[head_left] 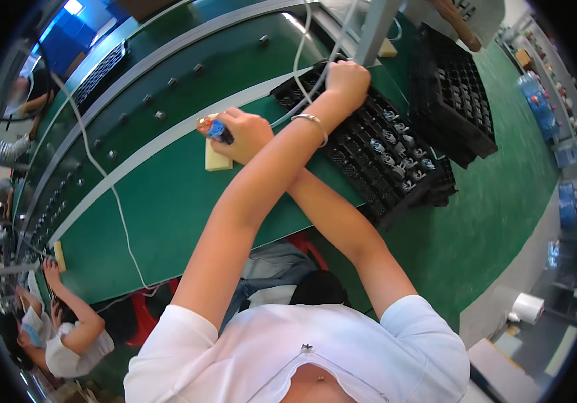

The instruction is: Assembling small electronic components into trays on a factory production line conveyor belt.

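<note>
My arms are crossed, the left forearm passing over the right. My left hand is closed at the far end of a black compartment tray; what its fingers hold, if anything, is hidden. Several small metal parts sit in the tray's near compartments. Further left, my right hand is closed around a small blue and black piece with a copper-coloured end. Just below that piece, a pale yellow block rests on the green worktop. A pale tube runs in toward the right hand.
Small metal parts are spread along the green conveyor belt beyond the worktop. A stack of black trays stands at the right. A white cable crosses the worktop. Another person works at the lower left; a metal post rises beyond my left hand.
</note>
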Demonstrator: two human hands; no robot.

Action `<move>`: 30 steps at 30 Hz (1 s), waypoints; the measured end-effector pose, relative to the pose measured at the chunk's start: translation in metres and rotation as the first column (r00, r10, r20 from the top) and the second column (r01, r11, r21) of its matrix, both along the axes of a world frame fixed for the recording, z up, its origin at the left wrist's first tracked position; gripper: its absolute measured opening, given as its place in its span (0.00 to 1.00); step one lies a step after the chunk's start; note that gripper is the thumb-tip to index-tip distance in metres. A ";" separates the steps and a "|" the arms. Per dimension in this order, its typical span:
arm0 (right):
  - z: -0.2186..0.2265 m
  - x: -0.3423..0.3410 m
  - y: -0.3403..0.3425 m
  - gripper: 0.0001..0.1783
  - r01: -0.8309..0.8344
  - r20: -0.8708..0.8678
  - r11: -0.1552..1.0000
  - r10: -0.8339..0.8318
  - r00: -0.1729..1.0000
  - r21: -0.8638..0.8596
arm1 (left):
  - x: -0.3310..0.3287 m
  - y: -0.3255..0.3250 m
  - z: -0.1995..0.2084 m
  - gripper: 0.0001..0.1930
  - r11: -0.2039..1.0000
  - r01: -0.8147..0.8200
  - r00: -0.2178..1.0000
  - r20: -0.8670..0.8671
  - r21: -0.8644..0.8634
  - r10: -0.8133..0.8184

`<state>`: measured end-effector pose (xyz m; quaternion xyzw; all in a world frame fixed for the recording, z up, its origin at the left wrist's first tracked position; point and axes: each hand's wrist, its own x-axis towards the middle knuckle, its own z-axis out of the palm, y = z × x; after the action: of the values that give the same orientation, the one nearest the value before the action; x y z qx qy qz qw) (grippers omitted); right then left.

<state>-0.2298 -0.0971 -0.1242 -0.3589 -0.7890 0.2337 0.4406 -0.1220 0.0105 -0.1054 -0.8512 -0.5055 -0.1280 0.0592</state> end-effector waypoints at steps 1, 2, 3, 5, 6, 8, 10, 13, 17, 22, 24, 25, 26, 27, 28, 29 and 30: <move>-0.001 0.000 0.001 0.19 0.006 0.011 1.000 -0.006 1.000 0.017 | 0.004 0.000 0.001 0.08 1.000 0.003 0.999 0.041 -0.021 -0.003; -0.002 -0.001 0.004 0.17 0.006 0.037 0.998 -0.008 0.999 0.059 | 0.004 0.001 0.003 0.08 0.999 -0.008 0.997 0.079 -0.037 0.011; -0.003 0.003 0.005 0.16 0.029 0.023 0.998 -0.030 0.999 0.056 | 0.009 0.000 0.005 0.08 0.998 -0.017 0.997 0.078 -0.065 0.022; 0.000 0.007 0.004 0.16 0.057 0.001 0.998 -0.057 0.998 0.031 | 0.017 -0.002 0.006 0.08 0.993 -0.028 0.993 0.107 -0.117 0.040; 0.002 0.005 0.003 0.16 0.065 -0.009 0.998 -0.065 0.998 0.010 | 0.017 0.000 0.006 0.09 0.990 -0.026 0.990 0.134 -0.139 0.045; 0.004 -0.003 0.001 0.18 0.037 -0.012 0.999 -0.037 0.999 0.013 | 0.010 0.002 0.002 0.09 0.992 -0.036 0.985 0.161 -0.123 0.055; 0.005 -0.011 -0.002 0.18 0.025 -0.013 1.000 -0.025 1.000 -0.002 | 0.003 0.004 0.001 0.11 0.991 -0.082 0.984 0.151 -0.108 0.098; 0.005 -0.013 -0.004 0.18 0.022 -0.020 1.000 -0.022 1.000 0.010 | 0.005 -0.013 0.006 0.15 0.999 -0.032 0.938 0.345 -0.013 0.034; -0.004 0.005 0.004 0.18 0.045 0.011 0.999 -0.045 0.999 0.012 | 0.019 -0.067 0.044 0.15 0.972 0.208 0.830 0.545 -0.113 -0.114; 0.002 -0.002 0.000 0.18 0.029 0.007 0.999 -0.029 1.000 0.021 | -0.038 -0.165 0.079 0.09 0.865 0.501 0.514 0.803 0.005 -0.302; 0.003 -0.003 0.000 0.17 0.028 0.012 0.999 -0.028 1.000 0.021 | -0.074 -0.185 0.089 0.08 0.843 0.535 0.458 0.860 -0.063 -0.227; 0.002 -0.003 0.001 0.17 0.030 0.002 0.999 -0.031 1.000 0.027 | -0.091 -0.192 0.091 0.07 0.810 0.573 0.401 0.905 -0.125 -0.144; 0.001 0.001 0.003 0.16 0.040 -0.003 0.999 -0.040 0.999 0.035 | -0.106 -0.195 0.089 0.07 0.832 0.552 0.310 0.940 -0.055 -0.143; -0.002 -0.001 0.003 0.16 0.035 -0.003 0.999 -0.035 0.999 0.028 | -0.129 -0.197 0.084 0.07 0.852 0.516 0.286 0.955 -0.084 -0.079; 0.003 -0.001 0.003 0.16 -0.054 -0.025 0.995 0.056 0.998 0.083 | -0.149 -0.198 0.079 0.07 0.917 0.399 0.236 0.968 -0.013 -0.089; 0.008 0.001 0.003 0.15 -0.137 -0.042 0.981 0.144 0.989 0.138 | -0.168 -0.199 0.088 0.08 0.966 0.257 0.233 0.970 0.013 -0.075; 0.008 0.000 0.003 0.15 -0.139 -0.038 0.980 0.145 0.989 0.143 | -0.187 -0.197 0.090 0.09 0.997 0.072 0.177 0.984 -0.036 0.022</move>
<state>-0.2300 -0.0946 -0.1167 -0.2643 -0.8162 0.2173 0.4655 -0.3089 -0.1865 -0.0154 -0.5805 -0.4161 -0.6263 -0.3123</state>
